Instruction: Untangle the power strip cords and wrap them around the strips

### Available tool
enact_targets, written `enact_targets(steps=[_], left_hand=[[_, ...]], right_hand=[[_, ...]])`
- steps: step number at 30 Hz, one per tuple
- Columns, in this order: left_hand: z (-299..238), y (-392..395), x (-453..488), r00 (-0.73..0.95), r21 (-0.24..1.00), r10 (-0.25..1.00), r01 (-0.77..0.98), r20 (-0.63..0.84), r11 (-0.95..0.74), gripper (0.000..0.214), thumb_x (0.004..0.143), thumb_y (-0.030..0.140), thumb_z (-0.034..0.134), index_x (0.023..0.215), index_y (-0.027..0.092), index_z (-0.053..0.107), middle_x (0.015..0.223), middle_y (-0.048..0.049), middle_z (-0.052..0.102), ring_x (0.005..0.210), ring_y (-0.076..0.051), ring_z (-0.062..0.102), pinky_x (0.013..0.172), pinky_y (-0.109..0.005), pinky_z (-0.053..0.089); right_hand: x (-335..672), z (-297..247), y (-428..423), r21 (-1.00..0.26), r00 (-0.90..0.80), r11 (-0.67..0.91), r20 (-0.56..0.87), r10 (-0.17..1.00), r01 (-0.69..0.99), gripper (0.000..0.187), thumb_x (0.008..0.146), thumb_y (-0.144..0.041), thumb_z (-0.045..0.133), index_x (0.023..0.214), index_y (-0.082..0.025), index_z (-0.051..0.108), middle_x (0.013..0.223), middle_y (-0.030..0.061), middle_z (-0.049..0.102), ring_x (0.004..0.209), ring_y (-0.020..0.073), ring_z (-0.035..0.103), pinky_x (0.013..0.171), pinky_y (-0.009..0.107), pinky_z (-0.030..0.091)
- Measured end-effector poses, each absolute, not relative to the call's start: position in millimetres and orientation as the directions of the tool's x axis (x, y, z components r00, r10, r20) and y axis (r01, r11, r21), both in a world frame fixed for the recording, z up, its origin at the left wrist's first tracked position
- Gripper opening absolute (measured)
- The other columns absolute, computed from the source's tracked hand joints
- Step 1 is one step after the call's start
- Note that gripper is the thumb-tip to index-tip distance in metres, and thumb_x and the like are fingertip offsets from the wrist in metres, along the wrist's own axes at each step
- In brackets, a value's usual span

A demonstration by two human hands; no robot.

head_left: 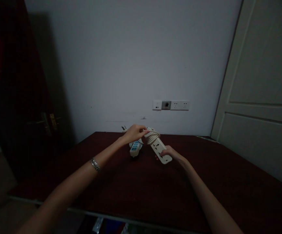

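cord (152,139) at frame centre, pinched in the left hand (135,132), could unwind if that pinch slips while the right hand (172,152) clasps the strip (158,147).

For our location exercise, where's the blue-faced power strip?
Head view, centre: the blue-faced power strip shows below the left hand, left of the white power strip.
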State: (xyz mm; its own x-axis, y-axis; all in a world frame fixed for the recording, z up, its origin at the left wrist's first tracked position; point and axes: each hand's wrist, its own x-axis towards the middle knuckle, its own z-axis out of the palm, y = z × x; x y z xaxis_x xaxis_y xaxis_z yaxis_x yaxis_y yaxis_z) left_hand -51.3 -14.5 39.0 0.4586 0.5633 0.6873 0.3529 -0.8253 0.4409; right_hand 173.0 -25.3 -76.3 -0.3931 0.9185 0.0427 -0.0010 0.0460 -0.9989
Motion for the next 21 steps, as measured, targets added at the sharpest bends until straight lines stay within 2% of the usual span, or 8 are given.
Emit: enact_targets(steps=[6,11,17,21], left_hand=[[62,10,-73,0.347,0.546,0.671,0.396,0.655,-0.738,0.008,0.057,0.025,0.073,0.056,0.02,0.067,0.046,-0.0023,0.054,0.046,-0.012,0.043,0.054,-0.022,0.031],[77,33,-110,0.464,0.319,0.643,0.599,0.609,-0.734,0.015,0.066,0.031,0.065,0.059,0.018,0.067,0.045,-0.0007,0.053,0.043,-0.011,0.039,0.053,-0.022,0.027],[107,48,-158,0.552,0.251,0.731,0.701,0.4,-0.667,0.028,0.068,0.037,0.058,0.05,0.015,0.06,0.039,0.0027,0.045,0.041,-0.007,0.032,0.048,-0.021,0.021],[128,52,-175,0.617,0.095,0.708,0.728,0.344,-0.679,0.037,0.073,0.042,0.051,0.056,0.012,0.061,0.043,0.0015,0.046,0.044,-0.008,0.035,0.049,-0.021,0.022]], right_hand=[[177,-79,-28,-0.964,-0.505,0.163,0.037,0.862,0.208,0.025,0.046,-0.017,0.055,0.065,-0.011,0.069,0.06,0.0013,0.066,0.052,0.0145,0.056,0.046,0.02,0.041],[182,-84,-20,-0.974,-0.409,0.147,0.064,0.91,0.175,0.026,0.044,-0.021,0.052,0.063,-0.011,0.067,0.059,0.0023,0.065,0.052,0.0154,0.055,0.046,0.022,0.041],[194,-94,-7,-0.984,-0.288,0.084,0.036,0.957,0.158,0.024,0.048,-0.022,0.048,0.065,-0.013,0.062,0.059,0.0029,0.065,0.053,0.0165,0.059,0.049,0.024,0.046],[203,-100,-8,-0.971,-0.307,0.007,-0.068,0.949,0.238,0.023,0.049,-0.02,0.048,0.065,-0.012,0.062,0.055,0.0035,0.065,0.048,0.0158,0.059,0.045,0.022,0.044]])
